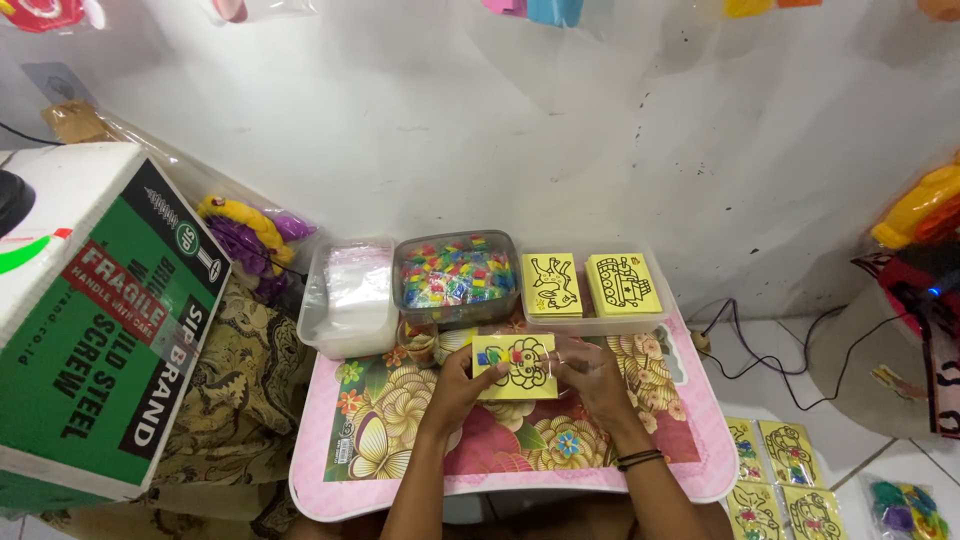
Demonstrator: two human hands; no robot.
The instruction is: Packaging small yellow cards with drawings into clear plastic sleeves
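Card: we see the yellow picture card [516, 367] at the counter [690, 440] centre, toward its far edge.
Left hand [458, 388]: gripping the card's left edge.
Right hand [592, 380]: gripping the card's right edge inside a clear sleeve [585, 352].
Risk: we judge the card may bend if pinched unevenly.

The card [516, 366] I hold is yellow with black line drawings and a few bright bits. My bench [640, 440] is pink with big flowers and butterflies. The tub [456, 272] is full of rainbow packets. The big box [100, 330] is green, white and red.
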